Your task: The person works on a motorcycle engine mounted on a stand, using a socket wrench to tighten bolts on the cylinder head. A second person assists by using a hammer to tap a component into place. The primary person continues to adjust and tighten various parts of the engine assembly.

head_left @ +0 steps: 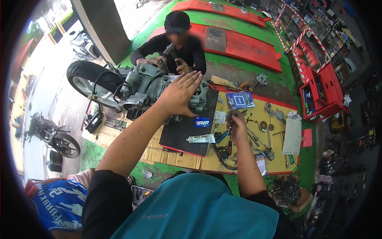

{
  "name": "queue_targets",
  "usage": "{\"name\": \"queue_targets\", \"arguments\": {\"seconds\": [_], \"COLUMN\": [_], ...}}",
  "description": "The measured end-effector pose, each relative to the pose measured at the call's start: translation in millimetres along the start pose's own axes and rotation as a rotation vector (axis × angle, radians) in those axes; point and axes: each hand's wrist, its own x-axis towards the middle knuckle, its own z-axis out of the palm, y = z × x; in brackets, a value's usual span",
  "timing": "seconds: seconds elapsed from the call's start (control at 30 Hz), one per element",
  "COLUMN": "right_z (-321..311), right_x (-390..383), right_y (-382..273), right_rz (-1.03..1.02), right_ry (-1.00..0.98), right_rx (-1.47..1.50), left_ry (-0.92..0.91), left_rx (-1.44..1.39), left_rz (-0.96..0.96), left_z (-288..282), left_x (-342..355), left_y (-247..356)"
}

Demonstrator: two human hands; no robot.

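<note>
Spreading its grip, left hand (180,95) overlaps the engine's (138,82) edge; I can't tell if right hand (238,126) grips anything.

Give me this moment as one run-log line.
Left hand: spread over motorcycle engine, contact unclear | Right hand: curled, grip unclear | Black mat: squeeze tube | Co-worker: across engine

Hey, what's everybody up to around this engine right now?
The person's left hand is spread over the engine; whether it touches is hard to tell. The right hand is above the yellow board, among scattered tools, its grip unclear. Across from them, a co-worker holds a dark-handled tool up by the engine.
</note>
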Motion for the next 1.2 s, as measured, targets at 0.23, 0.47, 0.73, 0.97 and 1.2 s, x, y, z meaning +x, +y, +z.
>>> {"name": "queue_targets", "arguments": {"seconds": [0.23, 0.47, 0.73, 0.97, 1.2], "right_z": [41, 49, 63, 33, 49], "right_x": [19, 24, 6, 7, 2], "right_y": [30, 26, 28, 67, 67], "right_rz": [-0.122, -0.306, -0.409, -0.082, -0.099], "right_ry": [-0.204, -0.275, -0.134, -0.152, -0.072], "right_rx": [-0.257, -0.794, -0.795, -0.597, -0.474], "left_ry": [-0.033, -0.013, -0.010, -0.015, 0.007], "left_rx": [0.005, 0.005, -0.001, 0.006, 0.012], "left_rz": [-0.030, -0.026, -0.016, -0.014, -0.013], "left_z": [-2, 1, 2, -1, -1], "left_x": [3, 3, 8, 9, 5], "left_y": [3, 2, 2, 2, 4]}}
